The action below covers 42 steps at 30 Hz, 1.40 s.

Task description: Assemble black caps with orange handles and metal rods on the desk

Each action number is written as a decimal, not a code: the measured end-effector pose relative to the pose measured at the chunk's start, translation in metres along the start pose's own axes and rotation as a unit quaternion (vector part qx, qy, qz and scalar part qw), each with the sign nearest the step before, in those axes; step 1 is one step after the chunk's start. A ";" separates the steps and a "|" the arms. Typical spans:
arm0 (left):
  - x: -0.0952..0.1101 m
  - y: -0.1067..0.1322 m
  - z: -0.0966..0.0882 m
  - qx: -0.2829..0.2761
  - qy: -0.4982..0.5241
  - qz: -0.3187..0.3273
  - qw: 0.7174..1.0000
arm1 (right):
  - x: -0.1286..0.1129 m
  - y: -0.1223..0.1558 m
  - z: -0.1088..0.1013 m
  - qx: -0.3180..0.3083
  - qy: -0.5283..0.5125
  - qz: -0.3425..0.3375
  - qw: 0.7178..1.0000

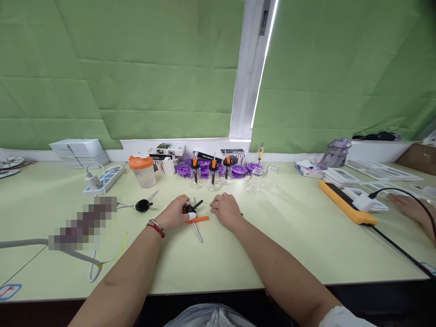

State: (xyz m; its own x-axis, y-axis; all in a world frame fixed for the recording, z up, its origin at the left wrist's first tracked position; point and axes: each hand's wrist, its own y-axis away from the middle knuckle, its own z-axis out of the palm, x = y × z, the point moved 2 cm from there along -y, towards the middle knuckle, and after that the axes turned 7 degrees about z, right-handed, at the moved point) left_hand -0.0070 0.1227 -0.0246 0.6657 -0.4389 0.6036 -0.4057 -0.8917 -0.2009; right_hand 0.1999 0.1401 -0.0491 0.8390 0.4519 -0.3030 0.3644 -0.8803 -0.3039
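On the pale table (204, 268), clear jars (214, 186) contain black stems (195, 177); left hand (176, 210) grips black-orange parts (191, 210); right hand (226, 210), cannot tell.

One orange-lidded cup (146, 178) is counted on the counter (272, 259). To its right, three clear jars (213, 180) with black-and-orange tops are counted, then at least two clear glass pieces (254, 187); the overlapping purple wheels (239, 170) cannot be numbered. Far right of the cup, one purple bottle (334, 155) and one tissue pack (308, 169) are seen. Two power strips are shown, one white-and-blue (111, 178) to the cup's left, one orange-and-black (344, 203) far to its right. Right of the cup, three hands are visible: the wearer's left hand (174, 213), the wearer's right hand (226, 210), and one co-worker's hand (403, 205).
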 end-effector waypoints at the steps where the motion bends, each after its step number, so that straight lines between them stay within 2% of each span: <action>1: 0.000 0.000 0.000 -0.006 -0.007 0.012 1.000 | -0.001 -0.001 0.002 -0.009 0.024 0.005 1.000; 4: -0.002 0.000 0.002 -0.025 -0.012 0.020 0.999 | -0.001 -0.001 0.004 -0.019 0.052 0.011 0.998; 6: -0.006 -0.001 0.003 -0.016 -0.002 0.015 1.000 | -0.001 -0.001 0.004 -0.017 0.057 0.008 0.998; 12: -0.018 0.002 -0.016 0.113 0.034 -0.032 0.992 | -0.006 0.002 0.002 -0.035 0.058 -0.008 0.998; 15: -0.018 0.005 -0.024 0.126 0.053 -0.067 0.988 | -0.006 0.002 0.002 -0.033 0.054 -0.004 0.998; 19: -0.015 0.005 -0.021 0.112 0.069 -0.041 0.990 | -0.003 0.001 0.001 -0.018 0.051 0.012 0.998; 23: -0.014 0.003 -0.012 0.081 0.040 -0.006 0.996 | 0.000 0.001 0.001 -0.014 0.029 0.011 0.999; 28: -0.009 0.002 -0.002 0.002 0.058 -0.005 0.998 | 0.002 0.000 0.003 -0.008 0.016 0.008 1.000; 30: -0.005 0.003 0.000 -0.012 0.059 0.001 0.998 | 0.003 0.000 0.002 -0.008 0.007 0.009 1.000; 33: 0.001 0.003 0.002 -0.035 0.043 0.019 0.998 | 0.005 0.001 -0.002 -0.009 -0.016 0.014 1.000; 38: 0.004 0.004 0.006 -0.054 0.067 0.028 0.996 | 0.003 0.006 -0.015 0.036 -0.092 0.021 0.995; 42: 0.008 0.004 0.008 -0.075 0.084 0.059 0.992 | -0.011 0.011 -0.014 -0.008 -0.115 0.001 0.993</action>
State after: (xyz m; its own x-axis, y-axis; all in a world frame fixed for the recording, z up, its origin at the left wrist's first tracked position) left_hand 0.0015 0.1149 -0.0270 0.4998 -0.5027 0.7053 -0.5714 -0.8034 -0.1677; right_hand 0.2003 0.1238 -0.0368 0.7256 0.4690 -0.5035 0.3704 -0.8829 -0.2886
